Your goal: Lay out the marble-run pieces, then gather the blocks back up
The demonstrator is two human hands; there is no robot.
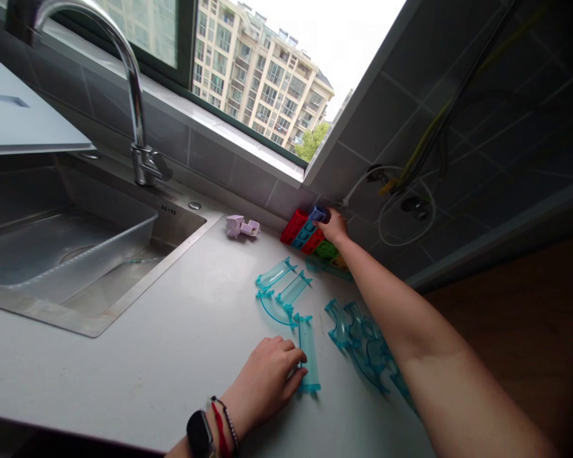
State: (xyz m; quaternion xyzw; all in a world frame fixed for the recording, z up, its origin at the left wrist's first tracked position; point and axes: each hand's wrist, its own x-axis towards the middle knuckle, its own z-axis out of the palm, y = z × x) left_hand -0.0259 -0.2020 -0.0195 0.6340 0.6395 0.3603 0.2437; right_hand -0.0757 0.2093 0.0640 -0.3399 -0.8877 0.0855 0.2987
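Observation:
My right hand (334, 227) reaches to the far corner of the counter and grips a blue block (318, 213) on top of a pile of red, blue and green blocks (305, 235). Closer to me, my left hand (268, 376) rests on the white counter (172, 343), its fingers touching a straight clear-teal track piece (308, 353). More teal track pieces (281, 289) lie just beyond it, and a heap of curved ones (363, 343) is partly hidden under my right forearm.
A steel sink (71, 254) with a tall tap (134, 95) fills the left side. Two small lilac blocks (241, 226) sit by the back wall. A window stands above, with a tiled wall with hoses and cables to the right.

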